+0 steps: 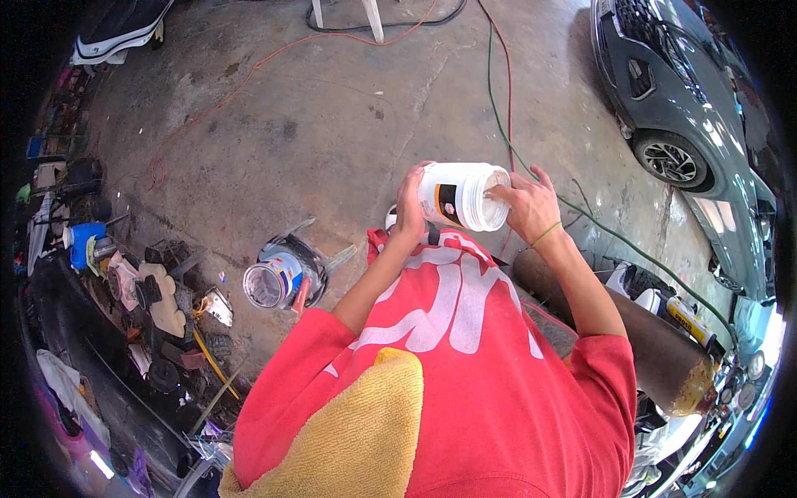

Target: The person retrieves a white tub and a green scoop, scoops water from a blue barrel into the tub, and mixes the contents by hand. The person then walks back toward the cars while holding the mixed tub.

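White tub (452, 192): just beyond red shirt (515, 407), tipped sideways, mouth rightward, apparently for access. Left hand (410, 199): wrapped round base end, likely steadying. Right hand (531, 203): fingers at mouth; whether gripping, cannot tell. Blue-labelled can (286, 270): left of shirt.

At centre frame the left hand (412, 201) curves in a grip; just right, the right hand (532, 207) bends leftward.

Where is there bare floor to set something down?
Bare floor: ahead of the can, across to the green hose; between that hose and the car. Crowded: left, around the blue jug; lower right, around the brown cylinder.
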{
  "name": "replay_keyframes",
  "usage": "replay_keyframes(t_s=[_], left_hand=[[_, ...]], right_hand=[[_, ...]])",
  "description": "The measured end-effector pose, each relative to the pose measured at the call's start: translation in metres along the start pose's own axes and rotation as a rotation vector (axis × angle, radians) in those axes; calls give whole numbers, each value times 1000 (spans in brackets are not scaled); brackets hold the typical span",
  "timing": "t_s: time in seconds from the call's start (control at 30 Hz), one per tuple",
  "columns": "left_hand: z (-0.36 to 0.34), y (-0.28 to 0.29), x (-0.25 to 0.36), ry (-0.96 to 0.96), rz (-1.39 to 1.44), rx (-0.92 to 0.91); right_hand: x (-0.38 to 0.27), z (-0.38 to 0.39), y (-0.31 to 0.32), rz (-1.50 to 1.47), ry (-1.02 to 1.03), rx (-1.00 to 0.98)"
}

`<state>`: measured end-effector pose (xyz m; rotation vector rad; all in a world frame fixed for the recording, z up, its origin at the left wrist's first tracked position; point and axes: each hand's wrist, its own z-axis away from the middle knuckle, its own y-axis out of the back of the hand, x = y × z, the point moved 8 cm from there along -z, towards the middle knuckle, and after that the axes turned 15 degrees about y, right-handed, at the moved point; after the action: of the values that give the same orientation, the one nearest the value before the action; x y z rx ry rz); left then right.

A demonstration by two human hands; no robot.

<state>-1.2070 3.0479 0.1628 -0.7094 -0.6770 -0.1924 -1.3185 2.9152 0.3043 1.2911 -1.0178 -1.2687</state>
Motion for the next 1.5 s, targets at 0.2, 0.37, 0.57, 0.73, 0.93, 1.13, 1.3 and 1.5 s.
replay_keyframes(t_s=[0.2,0.37,0.57,0.73,0.93,1.13,1.3,1.5], left_hand=[[3,-4,10,-62,20,-18],[13,-5,27,-237,38,-30],[17,-25,26,284,395,-292],[20,-16,12,541,123,-210],[22,-20,26,229,157,-169],[22,-22,19,243,263,-169],[25,-19,21,173,239,-144],[30,-22,25,151,153,-125]], right_hand=[[-2,0,10,-97,-81,56],[-1,-3,8,-225,-60,12],[-12,-7,21,-61,128,195],[-20,-9,26,145,188,253],[-6,-15,25,76,61,168],[3,-6,2,-173,-82,91],[-3,-5,-15,-344,-119,68],[-7,-5,-1,-100,-71,48]])
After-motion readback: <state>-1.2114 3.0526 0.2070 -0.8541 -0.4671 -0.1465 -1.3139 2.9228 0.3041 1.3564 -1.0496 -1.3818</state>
